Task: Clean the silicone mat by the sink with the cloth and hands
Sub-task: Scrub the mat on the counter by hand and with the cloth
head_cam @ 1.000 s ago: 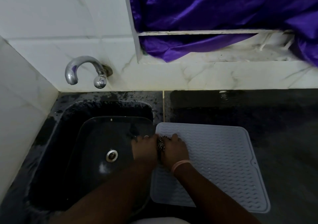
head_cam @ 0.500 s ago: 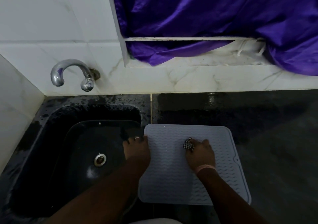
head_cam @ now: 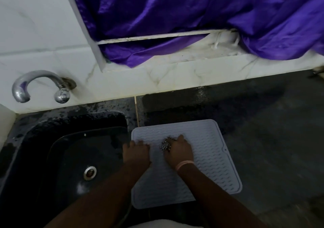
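A light grey ribbed silicone mat lies flat on the dark counter just right of the black sink. My right hand is on the mat's upper middle and grips a small checked cloth, bunched under the fingers and pressed onto the mat. My left hand rests on the mat's left edge, beside the sink, fingers curled over the rim. A pale band circles my right wrist.
A chrome tap juts from the white tiled wall above the sink, whose drain shows at the bottom. Purple fabric hangs over the window ledge behind. Wet dark counter stretches to the right of the mat.
My right hand with the cloth went from the mat's left edge out to its middle, then slid back a little toward my left hand. The camera view shifted.
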`<state>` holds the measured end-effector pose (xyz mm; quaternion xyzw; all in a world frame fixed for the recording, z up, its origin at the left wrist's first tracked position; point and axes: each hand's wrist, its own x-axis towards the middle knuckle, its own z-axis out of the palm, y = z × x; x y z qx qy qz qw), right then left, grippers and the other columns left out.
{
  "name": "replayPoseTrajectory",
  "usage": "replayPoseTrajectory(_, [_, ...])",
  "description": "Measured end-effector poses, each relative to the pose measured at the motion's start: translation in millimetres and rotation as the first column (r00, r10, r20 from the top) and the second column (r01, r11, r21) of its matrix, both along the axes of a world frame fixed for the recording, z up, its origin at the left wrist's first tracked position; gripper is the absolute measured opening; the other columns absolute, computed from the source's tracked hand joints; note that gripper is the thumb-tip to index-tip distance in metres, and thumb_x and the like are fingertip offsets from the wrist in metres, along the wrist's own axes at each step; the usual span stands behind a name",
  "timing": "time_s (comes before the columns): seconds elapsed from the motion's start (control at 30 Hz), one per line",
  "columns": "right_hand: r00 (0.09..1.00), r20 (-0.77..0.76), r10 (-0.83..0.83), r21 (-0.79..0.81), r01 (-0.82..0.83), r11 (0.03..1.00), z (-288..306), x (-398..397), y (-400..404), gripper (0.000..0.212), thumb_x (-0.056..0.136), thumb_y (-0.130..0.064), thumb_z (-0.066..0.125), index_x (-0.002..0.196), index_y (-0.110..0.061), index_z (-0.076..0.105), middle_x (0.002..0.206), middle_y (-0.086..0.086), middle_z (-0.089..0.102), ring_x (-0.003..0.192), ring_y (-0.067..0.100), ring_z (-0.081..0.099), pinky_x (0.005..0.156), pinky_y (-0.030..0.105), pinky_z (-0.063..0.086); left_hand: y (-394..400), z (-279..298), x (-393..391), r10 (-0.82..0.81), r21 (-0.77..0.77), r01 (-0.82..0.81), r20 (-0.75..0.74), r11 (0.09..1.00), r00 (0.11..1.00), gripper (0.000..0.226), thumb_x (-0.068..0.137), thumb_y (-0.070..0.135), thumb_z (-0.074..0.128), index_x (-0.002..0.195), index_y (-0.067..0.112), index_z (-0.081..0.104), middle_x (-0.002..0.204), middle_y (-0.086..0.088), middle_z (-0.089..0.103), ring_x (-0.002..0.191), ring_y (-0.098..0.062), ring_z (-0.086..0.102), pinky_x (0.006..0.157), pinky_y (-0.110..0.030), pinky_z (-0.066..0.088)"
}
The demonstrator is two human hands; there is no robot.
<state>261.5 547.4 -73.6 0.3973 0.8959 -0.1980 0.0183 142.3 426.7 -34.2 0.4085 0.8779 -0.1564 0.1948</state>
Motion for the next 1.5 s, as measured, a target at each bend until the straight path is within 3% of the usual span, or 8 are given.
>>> replayPoseTrajectory(0.2, [0.967,0.016,-0.254,0.088,0.251,0.964,-1.0,72.7,75.8,0.044,0.089,-0.042,0.054,0.132,-0.032,0.059,0.129,0.022,0.050,0.107,0.040,0.057,0.093,0.042,0.046,1.4,3.3,-1.2,-0.021,-0.040,0.021,0.011,0.999,1.000,0.072,0.089,0.053,0.057,0.154,0.035,0.029,0.160,-0.002,0.030,0.138,-0.033,0.034,0.110,-0.052,0.025])
replayPoseTrajectory(0.4, [0.908,0.079,-0.412,0.071,0.407,0.910,-8.9,101.4,119.8,0.042,0.084,-0.047,0.041,0.111,-0.026,0.064,0.108,0.016,0.063,0.102,0.035,0.052,0.086,0.042,0.048,2.7,3.0,0.5,-0.019,-0.066,0.022,0.047,0.998,0.999,0.077,0.090,0.051,0.057,0.156,0.034,0.021,0.165,-0.004,0.020,0.142,-0.036,0.031,0.114,-0.056,0.022])
replayPoseTrajectory(0.5, [0.908,0.089,-0.409,0.031,0.408,0.912,-6.0,77.7,102.5,0.043,0.084,-0.044,0.040,0.106,-0.017,0.065,0.125,0.019,0.057,0.110,0.036,0.053,0.096,0.043,0.047,2.4,-1.4,3.6,-0.005,-0.060,0.008,0.054,0.998,0.999,0.074,0.093,0.047,0.053,0.157,0.032,0.019,0.166,-0.006,0.016,0.143,-0.037,0.030,0.116,-0.057,0.021])
replayPoseTrajectory(0.67, [0.910,0.107,-0.402,0.026,0.401,0.916,9.6,53.5,74.6,0.040,0.092,-0.035,0.050,0.120,-0.010,0.063,0.143,0.019,0.041,0.117,0.034,0.052,0.101,0.042,0.041,5.2,-5.2,5.1,-0.017,-0.060,0.019,0.035,0.998,0.999,0.066,0.095,0.043,0.047,0.155,0.029,0.025,0.163,-0.008,0.022,0.140,-0.036,0.035,0.113,-0.055,0.027])
replayPoseTrajectory(0.9, [0.988,0.104,-0.111,0.040,0.107,0.993,20.3,21.0,32.4,0.035,0.090,-0.037,0.050,0.107,-0.011,0.066,0.116,0.013,0.052,0.095,0.028,0.055,0.083,0.038,0.049,15.6,-3.7,7.4,-0.030,-0.063,0.029,-0.015,0.998,0.999,0.041,0.094,0.035,0.043,0.132,0.025,0.052,0.132,-0.001,0.054,0.122,-0.026,0.050,0.103,-0.049,0.038])
replayPoseTrajectory(1.1, [0.981,0.068,-0.183,0.079,0.177,0.981,10.2,83.4,89.5,0.043,0.087,-0.040,0.047,0.127,-0.030,0.059,0.125,0.014,0.050,0.101,0.035,0.058,0.089,0.041,0.050,13.9,-5.2,6.7,-0.007,-0.061,0.007,0.001,0.998,1.000,0.048,0.092,0.034,0.044,0.139,0.029,0.045,0.141,0.000,0.049,0.127,-0.028,0.049,0.105,-0.049,0.036])
replayPoseTrajectory(1.23, [0.936,0.074,-0.344,0.157,0.330,0.931,0.4,114.8,128.3,0.041,0.084,-0.044,0.046,0.121,-0.033,0.062,0.111,0.011,0.048,0.089,0.038,0.058,0.082,0.043,0.051,16.9,-1.3,6.1,-0.007,-0.075,0.009,0.026,0.997,1.000,0.051,0.092,0.035,0.048,0.143,0.030,0.041,0.142,0.000,0.047,0.128,-0.028,0.047,0.107,-0.051,0.033])
replayPoseTrajectory(1.5, [0.919,0.099,-0.382,0.060,0.377,0.924,3.7,78.8,108.6,0.037,0.086,-0.036,0.048,0.109,-0.013,0.066,0.127,0.014,0.045,0.104,0.034,0.056,0.091,0.042,0.050,13.6,-6.1,4.5,0.002,-0.062,0.001,0.054,0.998,0.999,0.063,0.094,0.040,0.053,0.152,0.028,0.030,0.156,-0.005,0.032,0.134,-0.032,0.042,0.111,-0.054,0.033])
